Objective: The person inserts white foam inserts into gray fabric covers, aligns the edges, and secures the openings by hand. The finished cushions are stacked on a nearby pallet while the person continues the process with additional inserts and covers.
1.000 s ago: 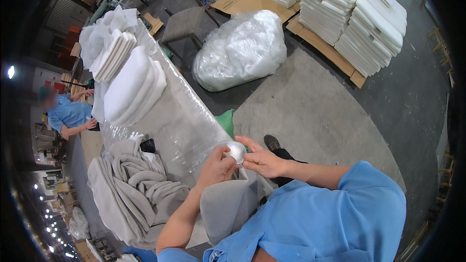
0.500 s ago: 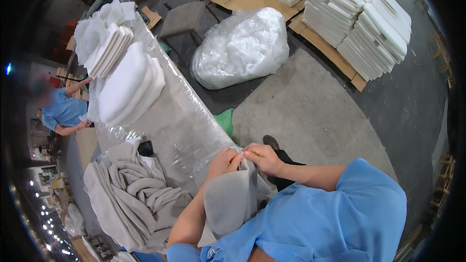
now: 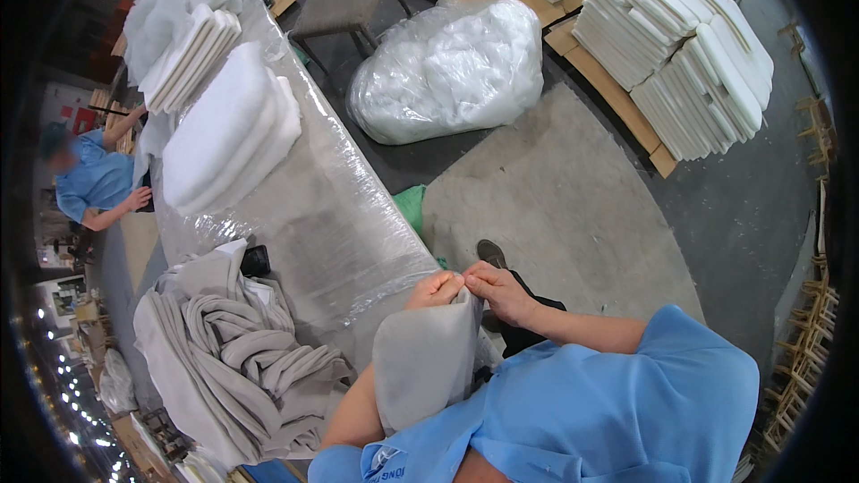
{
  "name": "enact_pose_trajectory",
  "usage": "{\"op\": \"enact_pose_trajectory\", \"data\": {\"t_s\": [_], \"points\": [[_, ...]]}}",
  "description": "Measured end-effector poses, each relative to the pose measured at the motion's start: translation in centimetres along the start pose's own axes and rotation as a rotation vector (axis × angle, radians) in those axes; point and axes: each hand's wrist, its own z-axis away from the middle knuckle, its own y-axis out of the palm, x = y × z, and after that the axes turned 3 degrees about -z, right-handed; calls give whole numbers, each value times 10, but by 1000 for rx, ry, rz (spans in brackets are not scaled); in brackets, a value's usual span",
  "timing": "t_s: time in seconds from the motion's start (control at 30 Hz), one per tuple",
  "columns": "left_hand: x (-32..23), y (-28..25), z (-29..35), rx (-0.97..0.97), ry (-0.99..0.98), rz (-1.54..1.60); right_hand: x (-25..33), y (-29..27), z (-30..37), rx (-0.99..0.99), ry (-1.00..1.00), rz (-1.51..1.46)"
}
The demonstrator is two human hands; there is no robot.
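A grey fabric cover (image 3: 420, 353) hangs in front of my body at the table's near corner. My left hand (image 3: 436, 289) is closed on the upper edge of this cover, its fingers partly behind the cloth. Right beside it, my right hand (image 3: 497, 292) pinches the same edge, so the two hands nearly touch. Clear plastic shows at the cover's right side. To the left, a heap of grey fabric covers (image 3: 237, 349) lies on the table, with a small black object (image 3: 256, 260) at its far side.
The long table (image 3: 313, 197) is wrapped in clear film. White padding (image 3: 219, 139) is piled farther along it, near a co-worker in blue (image 3: 94, 177). A plastic bag of white fill (image 3: 447, 72), a chair (image 3: 343, 7) and stacked white foam pads (image 3: 676, 45) stand on the floor.
My hands have shifted slightly right along with the cover's edge, and the cover's face is turned more broadly toward me. The whole view has tilted a little.
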Motion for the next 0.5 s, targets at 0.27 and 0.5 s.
{"op": "enact_pose_trajectory", "data": {"t_s": [0.27, 0.5], "points": [[17, -8, -21, 70, -240, 154, -41, -9, -6, -84, 188, 57], [81, -27, -39, -97, 21, -406, -70, -15, -12, 105, 208, 2]]}}
